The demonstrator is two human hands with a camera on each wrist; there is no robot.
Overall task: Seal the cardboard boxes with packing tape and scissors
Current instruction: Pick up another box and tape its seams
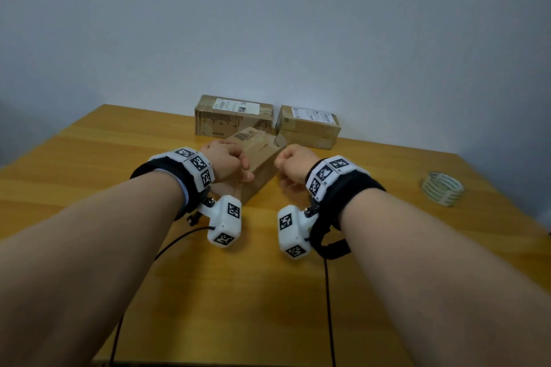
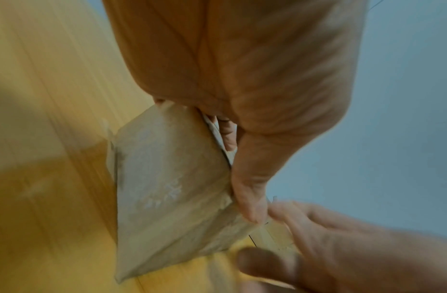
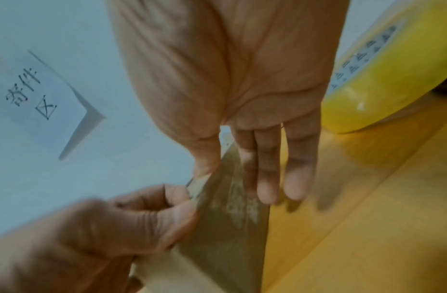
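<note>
A small brown cardboard box (image 1: 256, 155) lies tilted at the middle of the wooden table (image 1: 268, 292). My left hand (image 1: 226, 164) grips its near left end, with the thumb (image 2: 247, 188) along one edge and the fingers curled behind the box (image 2: 167, 188). My right hand (image 1: 293, 165) is at the right side. Its fingers (image 3: 267, 178) lie along the box's side face (image 3: 229, 228) and its thumb presses the upper edge, so it pinches the box. A roll of clear packing tape (image 1: 443, 188) sits far right. No scissors show.
Two larger cardboard boxes with white labels, one (image 1: 234, 115) and another (image 1: 308, 125), stand against the back wall behind the small box. A paper sign (image 3: 46, 99) hangs on the wall. Cables run from both wrist cameras toward the table's near edge.
</note>
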